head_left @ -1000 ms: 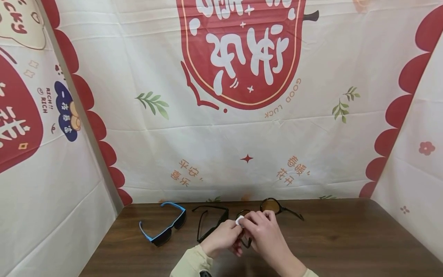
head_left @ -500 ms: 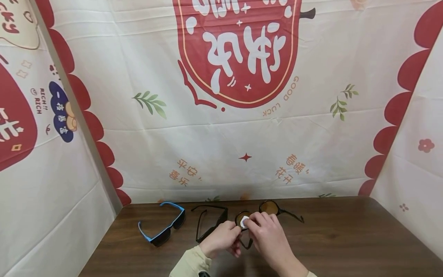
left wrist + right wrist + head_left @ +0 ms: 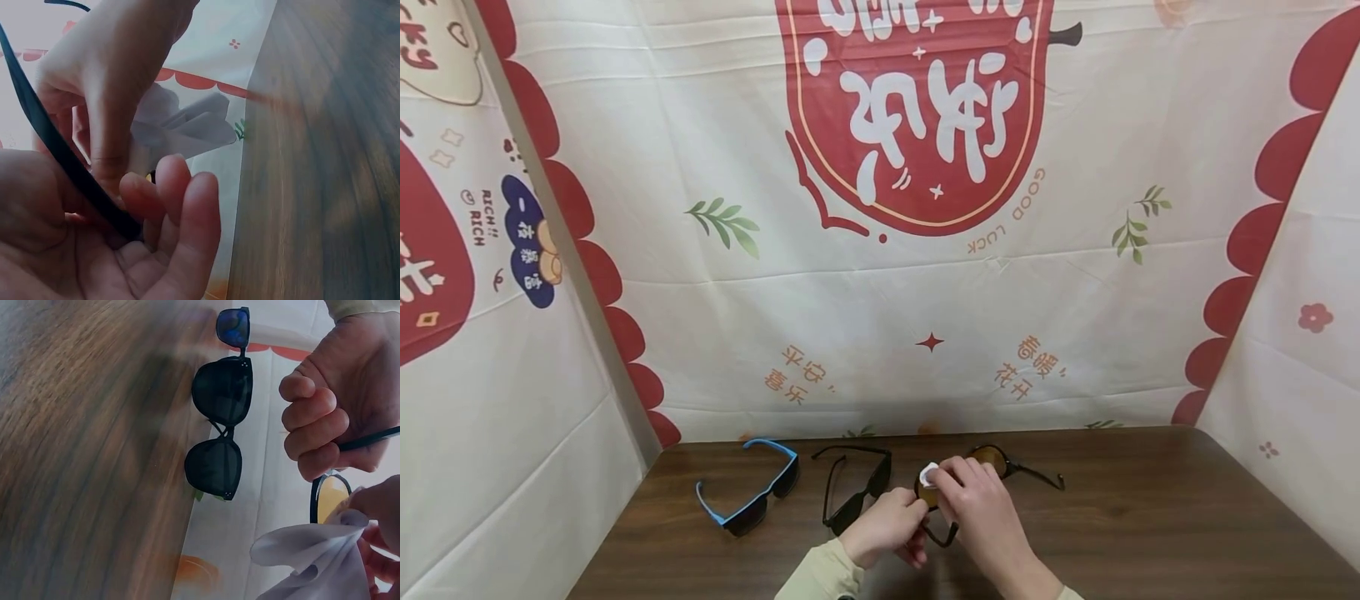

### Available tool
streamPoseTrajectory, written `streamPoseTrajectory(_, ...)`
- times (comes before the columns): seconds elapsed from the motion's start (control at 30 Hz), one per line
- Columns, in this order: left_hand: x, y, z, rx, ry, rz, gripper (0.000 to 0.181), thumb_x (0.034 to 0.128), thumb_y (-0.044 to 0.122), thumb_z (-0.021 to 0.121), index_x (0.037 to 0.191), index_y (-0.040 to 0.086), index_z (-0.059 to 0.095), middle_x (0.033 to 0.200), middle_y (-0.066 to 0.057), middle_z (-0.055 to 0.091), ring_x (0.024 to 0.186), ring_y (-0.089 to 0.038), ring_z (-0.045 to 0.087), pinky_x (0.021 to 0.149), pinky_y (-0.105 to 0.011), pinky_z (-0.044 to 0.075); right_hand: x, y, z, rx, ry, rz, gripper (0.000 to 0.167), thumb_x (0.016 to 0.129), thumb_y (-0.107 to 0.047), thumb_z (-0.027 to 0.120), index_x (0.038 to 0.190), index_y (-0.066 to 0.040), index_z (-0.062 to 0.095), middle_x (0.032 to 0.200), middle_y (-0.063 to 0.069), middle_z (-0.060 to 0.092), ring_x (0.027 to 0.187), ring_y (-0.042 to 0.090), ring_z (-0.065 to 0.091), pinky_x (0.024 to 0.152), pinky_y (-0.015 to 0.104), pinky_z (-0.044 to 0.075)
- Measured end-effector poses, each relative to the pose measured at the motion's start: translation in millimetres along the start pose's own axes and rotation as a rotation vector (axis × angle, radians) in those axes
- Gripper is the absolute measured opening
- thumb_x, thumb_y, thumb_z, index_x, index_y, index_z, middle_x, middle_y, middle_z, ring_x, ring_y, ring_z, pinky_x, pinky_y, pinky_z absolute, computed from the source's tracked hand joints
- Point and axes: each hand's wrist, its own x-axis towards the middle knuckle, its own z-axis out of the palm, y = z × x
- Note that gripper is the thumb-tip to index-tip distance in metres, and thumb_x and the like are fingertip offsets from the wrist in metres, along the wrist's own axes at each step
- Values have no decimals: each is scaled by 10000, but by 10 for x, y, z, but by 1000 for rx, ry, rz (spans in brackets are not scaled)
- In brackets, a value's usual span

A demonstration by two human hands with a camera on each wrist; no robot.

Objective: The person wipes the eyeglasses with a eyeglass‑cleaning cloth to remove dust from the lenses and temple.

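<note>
A pair of round sunglasses with amber lenses (image 3: 928,497) and dark frames is held above the table, tilted. My left hand (image 3: 886,521) grips it near one hinge, and in the left wrist view a dark temple arm (image 3: 56,150) crosses that palm. My right hand (image 3: 983,507) pinches a whitish cloth (image 3: 928,475) against the nearer lens. The cloth (image 3: 315,556) hangs in loose folds in the right wrist view, covering part of the amber lens (image 3: 332,499). My right fingers hide the bridge.
Black sunglasses (image 3: 850,510) lie on the wooden table (image 3: 1150,517) just left of my left hand. Farther left are blue-framed sunglasses (image 3: 748,515) with dark lenses. A printed white cloth backdrop (image 3: 850,308) rises behind the table, with side panels.
The whitish cloth has moved over the nearer lens, first down across it, then up to its upper edge. The amber sunglasses have shifted slightly right. The other sunglasses stay put.
</note>
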Motion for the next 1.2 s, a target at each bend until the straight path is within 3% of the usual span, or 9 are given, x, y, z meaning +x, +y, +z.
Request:
streamPoseTrajectory(0.2, -10, 16, -17, -19, -3, 19, 255, 959, 79, 422, 725, 48, 519, 559, -39, 482, 430, -127, 527, 480, -371, 544, 0, -6, -29, 53, -49, -88, 342, 629, 20, 815, 889, -158, 683, 848, -57, 596, 713, 128, 544, 605, 283, 411)
streamPoseTrajectory(0.33, 1, 12, -22, -9, -5, 8, 230, 966, 69, 410, 770, 38, 528, 584, -43, 491, 436, -126, 526, 503, -383, 551, -49, 35, -84, 43, -84, -97, 354, 624, 2, 835, 885, -178, 677, 844, -71, 593, 721, 126, 554, 618, 287, 412)
streamPoseTrajectory(0.43, 5, 5, -15, -9, 5, 7, 206, 957, 67, 411, 800, 25, 537, 590, -46, 496, 434, -123, 525, 515, -399, 555, -72, 81, -145, 29, -65, -90, 341, 616, -32, 852, 879, -167, 682, 851, -68, 600, 729, 126, 560, 616, 295, 421)
streamPoseTrajectory(0.67, -11, 18, 3, -19, 25, 21, 185, 921, 47, 415, 772, 33, 525, 568, -47, 492, 419, -121, 520, 507, -416, 554, -54, 206, -261, -17, 56, 70, 342, 618, 67, 792, 897, -94, 678, 870, -5, 590, 733, 157, 558, 577, 317, 486)
streamPoseTrajectory(0.87, -17, 23, 41, -15, 13, 24, 195, 931, 50, 415, 767, 41, 522, 572, -40, 488, 424, -124, 515, 519, -425, 555, -22, 213, -258, -97, 89, 190, 275, 697, 60, 754, 938, -21, 651, 866, 80, 582, 732, 260, 565, 549, 386, 511)
streamPoseTrajectory(1.0, -22, 22, 45, -8, 7, 23, 200, 939, 51, 411, 773, 38, 521, 581, -39, 484, 430, -124, 508, 522, -418, 555, -17, 183, -263, -135, 53, 249, 257, 717, 46, 746, 937, -14, 628, 831, 93, 580, 697, 267, 566, 512, 385, 502)
streamPoseTrajectory(1.2, -44, 13, 8, -16, 1, 33, 185, 934, 52, 412, 790, 30, 526, 588, -43, 491, 426, -122, 506, 504, -380, 549, 18, 167, -300, -156, -90, 256, 261, 708, 6, 801, 850, -68, 595, 730, 30, 550, 619, 210, 551, 468, 348, 468)
